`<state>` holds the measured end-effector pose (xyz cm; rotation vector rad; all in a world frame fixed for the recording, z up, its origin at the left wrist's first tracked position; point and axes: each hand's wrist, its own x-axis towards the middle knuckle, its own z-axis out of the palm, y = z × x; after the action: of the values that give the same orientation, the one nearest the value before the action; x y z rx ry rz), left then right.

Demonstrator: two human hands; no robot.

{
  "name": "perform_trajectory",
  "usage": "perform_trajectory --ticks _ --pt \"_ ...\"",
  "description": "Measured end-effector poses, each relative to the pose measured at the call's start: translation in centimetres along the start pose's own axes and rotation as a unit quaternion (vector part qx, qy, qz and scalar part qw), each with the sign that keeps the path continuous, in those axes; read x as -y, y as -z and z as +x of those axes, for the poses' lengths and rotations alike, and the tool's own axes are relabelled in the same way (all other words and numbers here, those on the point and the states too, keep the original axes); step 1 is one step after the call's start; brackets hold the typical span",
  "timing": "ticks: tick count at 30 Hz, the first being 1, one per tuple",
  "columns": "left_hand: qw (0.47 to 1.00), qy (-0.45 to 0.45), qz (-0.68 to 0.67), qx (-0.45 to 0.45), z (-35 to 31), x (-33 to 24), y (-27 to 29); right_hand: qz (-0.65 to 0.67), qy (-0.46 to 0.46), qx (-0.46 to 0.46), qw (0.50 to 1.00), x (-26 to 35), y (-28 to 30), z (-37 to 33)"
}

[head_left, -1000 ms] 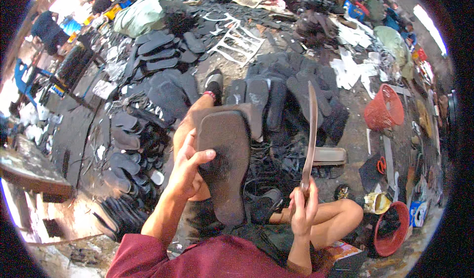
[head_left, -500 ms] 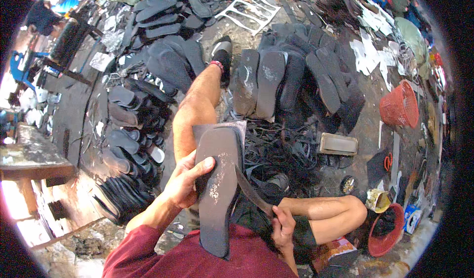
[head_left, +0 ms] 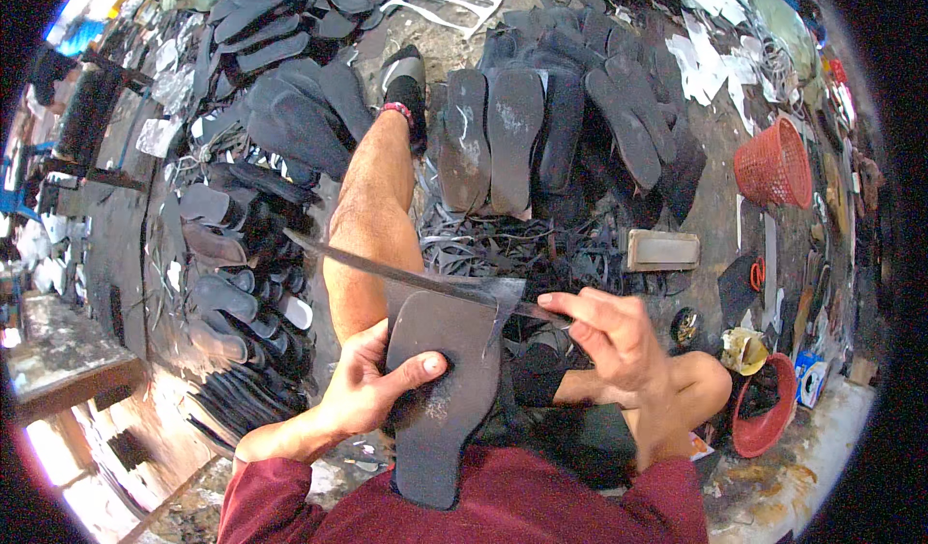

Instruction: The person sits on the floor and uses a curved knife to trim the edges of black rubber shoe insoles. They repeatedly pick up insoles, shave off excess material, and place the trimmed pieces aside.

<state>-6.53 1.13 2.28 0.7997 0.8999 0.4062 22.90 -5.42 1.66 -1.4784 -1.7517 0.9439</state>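
Note:
My left hand [head_left: 372,375] grips a dark shoe sole [head_left: 440,404], thumb flat on its upper face and fingers out of sight beneath it. Its narrow end lies against my maroon shirt. At the far end, a grey sheet [head_left: 411,297] sticks out past the sole's rounded edge. My right hand [head_left: 614,341], raised just right of the sole, pinches a long, dark, slightly curved strip [head_left: 387,271]. The strip crosses above the sheet and tapers to a point over my bare leg. Whether it touches the sheet, I cannot tell.
Stacked dark soles [head_left: 517,138] lie ahead, beyond a heap of dark scraps [head_left: 541,244]. More soles [head_left: 222,293] line the left, near a low wooden table [head_left: 72,380]. On the right are a red basket [head_left: 773,162], a pale block [head_left: 663,250] and red-handled scissors [head_left: 757,273].
My right hand has risen and moved right and away from my body. The strip, earlier beside the sole's right edge, now stretches across its far end. The left hand keeps hold of the sole.

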Motion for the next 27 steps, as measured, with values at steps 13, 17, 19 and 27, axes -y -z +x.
perform_trajectory --ticks 13,17,19,27 --pt "0.990 0.026 0.081 0.109 1.2 -0.2 -0.1 -0.008 0.053 0.242 0.969 1.2 2.6 6.7" --pt "0.868 0.080 -0.339 0.354 2.2 2.8 2.7 0.182 -0.058 0.057 0.980 0.3 1.6 0.0" --pt "0.776 0.068 -0.500 0.377 2.0 5.6 1.0 0.283 -0.161 -0.079 0.942 2.0 1.0 -2.9" --pt "0.925 -0.241 -0.225 -0.187 3.8 0.5 -12.7 0.156 -0.061 -0.315 0.934 3.2 -5.1 -7.7"
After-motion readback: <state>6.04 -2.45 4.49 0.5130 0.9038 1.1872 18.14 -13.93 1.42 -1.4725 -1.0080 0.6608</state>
